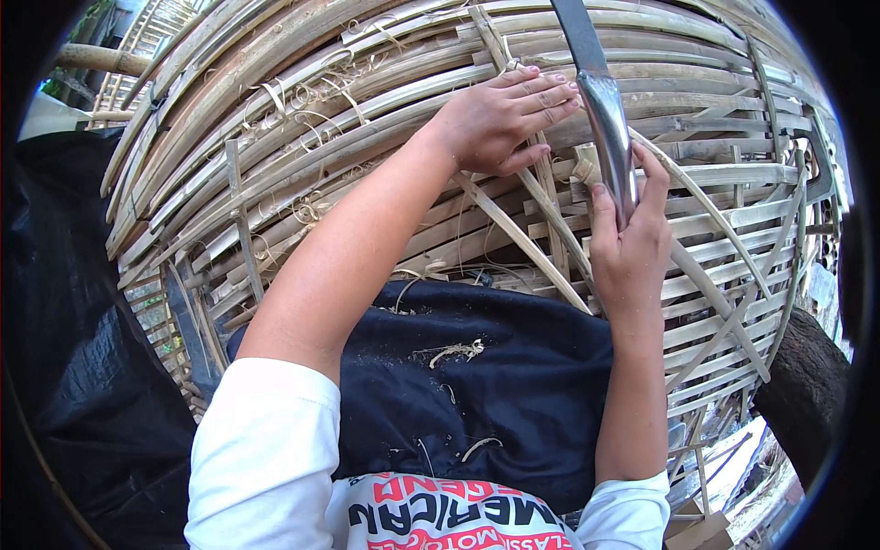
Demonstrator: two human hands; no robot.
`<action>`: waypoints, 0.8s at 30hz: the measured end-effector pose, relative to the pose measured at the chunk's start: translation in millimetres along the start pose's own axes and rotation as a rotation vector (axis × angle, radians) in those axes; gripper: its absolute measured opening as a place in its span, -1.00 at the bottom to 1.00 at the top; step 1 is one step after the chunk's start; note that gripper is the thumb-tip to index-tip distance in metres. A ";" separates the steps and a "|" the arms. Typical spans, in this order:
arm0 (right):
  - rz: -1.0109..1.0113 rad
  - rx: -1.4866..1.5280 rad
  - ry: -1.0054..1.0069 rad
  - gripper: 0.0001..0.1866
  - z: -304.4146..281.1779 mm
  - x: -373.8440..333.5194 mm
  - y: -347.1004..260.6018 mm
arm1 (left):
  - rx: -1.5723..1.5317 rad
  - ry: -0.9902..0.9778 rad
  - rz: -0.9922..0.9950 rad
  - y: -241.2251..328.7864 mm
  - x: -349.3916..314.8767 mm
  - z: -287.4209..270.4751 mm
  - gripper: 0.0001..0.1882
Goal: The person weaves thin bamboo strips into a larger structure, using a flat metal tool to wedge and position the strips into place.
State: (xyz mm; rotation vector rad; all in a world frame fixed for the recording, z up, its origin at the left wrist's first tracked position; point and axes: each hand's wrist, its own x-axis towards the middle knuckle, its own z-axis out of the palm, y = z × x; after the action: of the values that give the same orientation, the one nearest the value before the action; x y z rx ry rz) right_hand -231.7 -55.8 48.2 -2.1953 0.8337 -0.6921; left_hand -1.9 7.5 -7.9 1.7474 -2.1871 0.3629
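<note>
My right hand (632, 225) grips a long knife by its shiny tapered metal handle (607, 119), thumb and fingers on either side. The dark blade (579, 37) points away from me and runs out of the top of the view. My left hand (504, 121) is held out flat, palm down, its fingers straight. Its fingertips end beside the knife where the blade meets the handle; whether they touch it I cannot tell. Under that hand, thin bamboo strips (522, 236) cross at a slant. A short pale bamboo piece (587, 167) shows beside the handle.
A slatted bamboo platform (394, 78) spreads ahead, with curled shavings (284, 105) on it. Dark cloth (513, 385) covers my lap, dotted with shavings. Black sheeting (73, 321) hangs at left. At right are a dark log (807, 371) and a grey tool handle (814, 151).
</note>
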 end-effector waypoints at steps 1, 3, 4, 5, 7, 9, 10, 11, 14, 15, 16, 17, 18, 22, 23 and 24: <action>0.034 0.010 -0.010 -0.45 0.4 0.6 1.9 | -0.016 -0.019 -0.002 -1.4 1.0 -2.2 -0.35; 0.013 0.028 0.012 -0.45 2.7 3.8 12.3 | -0.008 -0.059 -0.018 0.5 2.2 -4.7 -0.32; 0.021 0.029 0.013 -0.46 1.9 5.9 11.6 | -0.023 -0.061 -0.038 2.4 1.2 -7.8 -0.30; 0.030 0.030 0.014 -0.46 -0.1 8.1 9.9 | -0.006 -0.063 -0.042 3.9 -0.3 -11.4 -0.31; 0.019 0.038 0.039 -0.47 -1.7 10.0 16.3 | 0.108 -0.012 -0.057 17.6 5.4 -17.2 -0.31; 0.095 0.115 0.072 -0.48 -3.2 11.1 24.0 | 0.039 0.048 -0.036 36.9 18.2 -18.4 -0.30; 0.107 0.161 0.073 -0.49 -2.9 10.5 22.8 | -0.020 0.061 -0.057 47.2 22.6 -16.5 -0.31; 0.101 0.168 0.073 -0.49 -2.9 9.3 23.7 | -0.080 0.074 -0.076 55.0 30.1 -13.0 -0.32; -0.154 0.106 0.174 -0.43 -4.3 0.6 22.6 | -0.129 0.088 -0.096 56.7 34.9 10.2 -0.31; -0.148 0.101 0.171 -0.43 -5.7 -4.9 19.4 | -0.177 0.081 -0.116 56.4 35.6 12.5 -0.29; -0.102 0.131 0.073 -0.42 -6.5 -10.5 16.2 | -0.160 -0.028 -0.140 55.2 34.3 14.1 -0.26; -0.056 0.162 -0.023 -0.41 -6.9 -14.1 13.0 | -0.169 -0.031 -0.138 52.1 34.3 15.7 -0.26; -0.055 0.118 -0.038 -0.43 -6.6 -17.4 9.8 | -0.213 0.007 -0.125 50.4 34.2 16.7 -0.27; -0.122 0.037 -0.028 -0.44 7.4 -19.8 7.8 | -0.274 -0.036 -0.157 48.9 37.1 25.8 -0.27; -0.113 -0.014 -0.060 -0.44 8.1 -20.0 5.0 | -0.184 -0.060 -0.158 49.0 36.6 29.0 -0.26; -0.104 -0.068 -0.091 -0.44 8.6 -19.6 3.7 | -0.190 -0.053 -0.165 49.9 37.1 27.7 -0.26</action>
State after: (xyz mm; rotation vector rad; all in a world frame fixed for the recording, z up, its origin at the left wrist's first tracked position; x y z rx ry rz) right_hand -240.1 -40.3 35.6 -2.3263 0.7109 -0.6162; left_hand -60.4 -25.5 -18.5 1.8328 -2.0191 0.0678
